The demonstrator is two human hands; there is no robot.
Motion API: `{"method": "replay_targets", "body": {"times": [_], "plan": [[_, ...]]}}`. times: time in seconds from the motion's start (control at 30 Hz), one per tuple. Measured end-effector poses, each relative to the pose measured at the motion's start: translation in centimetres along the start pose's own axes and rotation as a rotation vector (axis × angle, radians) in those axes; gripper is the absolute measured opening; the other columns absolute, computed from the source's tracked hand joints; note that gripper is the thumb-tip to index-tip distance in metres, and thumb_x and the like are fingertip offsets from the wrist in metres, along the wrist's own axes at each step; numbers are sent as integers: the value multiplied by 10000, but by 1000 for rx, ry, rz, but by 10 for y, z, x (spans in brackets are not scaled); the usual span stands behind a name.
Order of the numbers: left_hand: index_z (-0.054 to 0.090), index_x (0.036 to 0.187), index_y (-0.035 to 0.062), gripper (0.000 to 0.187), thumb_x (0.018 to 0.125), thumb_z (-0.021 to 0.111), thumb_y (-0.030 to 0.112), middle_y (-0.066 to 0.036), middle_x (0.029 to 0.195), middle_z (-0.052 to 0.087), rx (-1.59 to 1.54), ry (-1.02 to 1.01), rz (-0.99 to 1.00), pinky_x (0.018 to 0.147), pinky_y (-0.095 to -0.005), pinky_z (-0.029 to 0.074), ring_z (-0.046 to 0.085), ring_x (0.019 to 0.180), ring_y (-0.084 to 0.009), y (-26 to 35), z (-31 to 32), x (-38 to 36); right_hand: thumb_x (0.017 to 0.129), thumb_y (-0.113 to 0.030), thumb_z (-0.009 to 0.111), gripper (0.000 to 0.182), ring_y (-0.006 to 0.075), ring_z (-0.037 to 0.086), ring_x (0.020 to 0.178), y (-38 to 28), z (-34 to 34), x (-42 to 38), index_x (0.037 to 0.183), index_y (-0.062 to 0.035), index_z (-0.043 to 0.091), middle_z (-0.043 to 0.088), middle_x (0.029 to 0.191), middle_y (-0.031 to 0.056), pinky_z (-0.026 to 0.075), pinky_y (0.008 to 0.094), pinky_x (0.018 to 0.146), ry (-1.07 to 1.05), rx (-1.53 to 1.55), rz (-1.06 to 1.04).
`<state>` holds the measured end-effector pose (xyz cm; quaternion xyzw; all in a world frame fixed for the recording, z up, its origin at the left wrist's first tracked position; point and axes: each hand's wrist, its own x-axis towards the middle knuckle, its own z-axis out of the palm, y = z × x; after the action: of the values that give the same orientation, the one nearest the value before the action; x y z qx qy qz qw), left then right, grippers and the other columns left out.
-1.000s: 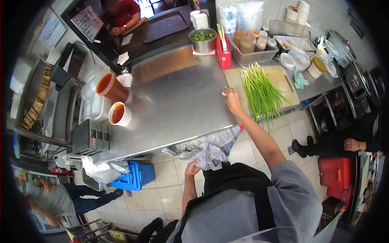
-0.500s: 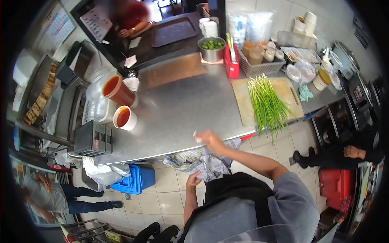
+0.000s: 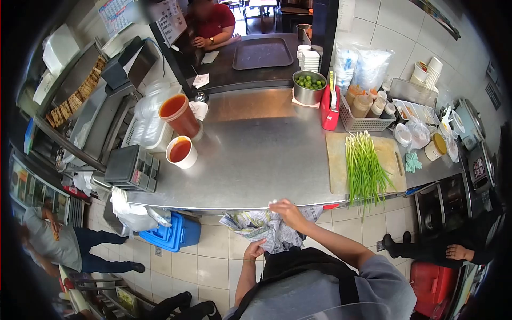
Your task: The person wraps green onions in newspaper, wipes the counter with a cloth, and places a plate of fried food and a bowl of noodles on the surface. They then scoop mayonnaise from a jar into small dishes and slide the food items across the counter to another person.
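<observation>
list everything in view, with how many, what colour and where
counter: one, silver, centre
cutting board: one, tan, counter's right part
green stalks: one bunch, green and white, on board
sauce containers: two, red contents, counter's left part
drawer unit: one, grey, counter's left end
pot of round green produce: one, silver, counter's back
basket of bottles: one, grey, behind board
tray: one, dark, beyond counter
lidded bin: one, blue, floor left
newspaper: crumpled, grey-white, below counter's front edge
smaller items: too many or blurred to count
other people: at least three, around the counter
left hand: one, bare, holding newspaper
right hand: one, bare, above newspaper, pinching small white thing
</observation>
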<state>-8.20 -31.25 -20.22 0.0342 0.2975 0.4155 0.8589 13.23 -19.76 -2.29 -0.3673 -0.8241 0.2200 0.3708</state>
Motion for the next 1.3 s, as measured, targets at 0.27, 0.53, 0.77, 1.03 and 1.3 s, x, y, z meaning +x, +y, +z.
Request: {"method": "replay_targets", "body": {"times": [0.27, 0.53, 0.77, 1.03, 1.3], "plan": [[474, 1206, -11, 407, 812, 575, 7, -110, 1138, 579, -7, 2, 47, 919, -389, 448, 571, 1039, -245, -4, -6, -12, 735, 6, 522, 367, 270, 545, 1000, 35, -59, -30, 1077, -81, 623, 626, 1074, 85, 440, 373, 865, 333, -396, 259], [515, 1169, 21, 388, 794, 609, 3, -92, 1076, 607, -23, 20, 100, 833, -372, 492, 599, 965, -226, 14, 10, -15, 818, 31, 432, 328, 278, 564, 1050, -11, 9, 27, 1069, -56, 624, 601, 1129, 126, 441, 355, 903, -30, 137, 39], [507, 1181, 2, 400, 793, 607, 14, -100, 1095, 600, -48, 41, 41, 905, -388, 449, 583, 1006, -241, 14, -11, -27, 709, 116, 413, 473, 315, 503, 1139, 93, 17, 116, 1118, -42, 591, 561, 1171, 165, 390, 395, 988, 275, -191, 184], [501, 1200, -1, 402, 811, 604, 21, -110, 1101, 602, -74, 48, 69, 864, -366, 481, 591, 1002, -222, 33, 5, -44, 838, 44, 404, 371, 272, 482, 1179, -12, 50, 60, 1154, -45, 577, 533, 1230, 147, 348, 353, 1011, -313, 333, -82], [492, 1208, -10, 416, 811, 610, 36, -121, 1126, 593, -52, 35, 61, 924, -392, 447, 588, 1011, -236, 39, -28, -38, 837, 39, 398, 311, 311, 502, 1145, 104, 76, 220, 1075, 9, 597, 569, 1149, 188, 386, 376, 983, 149, -40, 123]]}}
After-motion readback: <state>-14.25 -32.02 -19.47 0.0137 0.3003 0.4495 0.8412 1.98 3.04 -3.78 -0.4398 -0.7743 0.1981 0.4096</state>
